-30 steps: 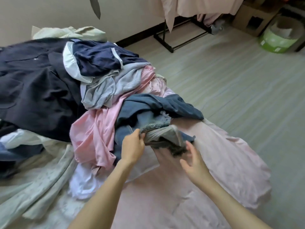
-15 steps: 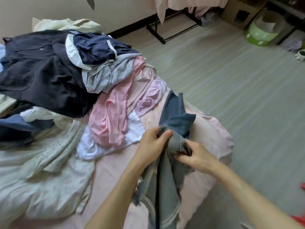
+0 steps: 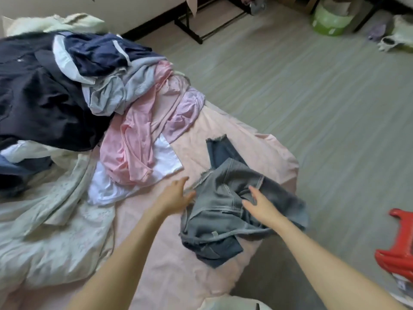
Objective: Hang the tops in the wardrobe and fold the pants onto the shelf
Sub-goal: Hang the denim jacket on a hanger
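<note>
A pair of grey-blue denim jeans (image 3: 225, 211) lies crumpled near the corner of the pink bed sheet (image 3: 196, 144), one frayed leg end pointing away from me. My left hand (image 3: 174, 198) hovers at the jeans' left edge with fingers spread and relaxed. My right hand (image 3: 261, 204) is over the middle of the jeans, fingers straight, holding nothing. Behind them sits a heap of clothes: a pink top (image 3: 134, 148), a grey top (image 3: 120, 90), a navy garment (image 3: 100, 54) and a large dark one (image 3: 38, 101).
A pale green quilt (image 3: 44, 220) covers the bed's left side. On the grey floor stand a black rack base (image 3: 201, 30), a green bin (image 3: 330, 19) and a red plastic stool (image 3: 400, 247) at the right edge.
Both hands gripped the jeans and pulled them out of the heap toward me. They have now let go, and the jeans lie on the sheet.
</note>
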The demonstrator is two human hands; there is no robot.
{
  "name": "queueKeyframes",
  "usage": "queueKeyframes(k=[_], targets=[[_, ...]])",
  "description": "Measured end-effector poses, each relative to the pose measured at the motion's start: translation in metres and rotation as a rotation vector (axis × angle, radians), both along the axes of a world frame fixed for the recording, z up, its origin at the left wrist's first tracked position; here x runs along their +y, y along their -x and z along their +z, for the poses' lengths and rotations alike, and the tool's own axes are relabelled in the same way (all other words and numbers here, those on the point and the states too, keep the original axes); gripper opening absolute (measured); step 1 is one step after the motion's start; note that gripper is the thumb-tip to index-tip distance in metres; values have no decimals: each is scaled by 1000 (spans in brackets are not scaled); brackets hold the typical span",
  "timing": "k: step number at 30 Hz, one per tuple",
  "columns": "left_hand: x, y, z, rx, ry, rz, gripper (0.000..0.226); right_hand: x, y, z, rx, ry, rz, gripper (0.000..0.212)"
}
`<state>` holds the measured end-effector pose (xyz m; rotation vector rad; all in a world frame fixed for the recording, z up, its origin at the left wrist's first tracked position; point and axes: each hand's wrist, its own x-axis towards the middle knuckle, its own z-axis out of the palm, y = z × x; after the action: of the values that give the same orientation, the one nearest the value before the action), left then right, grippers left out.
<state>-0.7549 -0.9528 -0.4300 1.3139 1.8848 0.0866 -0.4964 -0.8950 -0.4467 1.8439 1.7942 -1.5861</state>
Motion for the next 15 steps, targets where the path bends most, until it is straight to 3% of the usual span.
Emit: queueKeyframes(k=[4, 10, 12, 15], targets=[[-53, -50, -64, 5, 218, -252, 86, -57, -18, -53, -106, 184, 229, 77], [-101, -90, -119, 148, 139, -316, 123, -95, -29, -96, -312, -1, 574, 96], [-108, -97, -122, 173, 64, -307, 119, -100, -32, -98, -349, -133, 537, 87], [-111, -97, -109, 167, -76, -195, 81, -98, -45, -89, -346, -307, 378, 68]])
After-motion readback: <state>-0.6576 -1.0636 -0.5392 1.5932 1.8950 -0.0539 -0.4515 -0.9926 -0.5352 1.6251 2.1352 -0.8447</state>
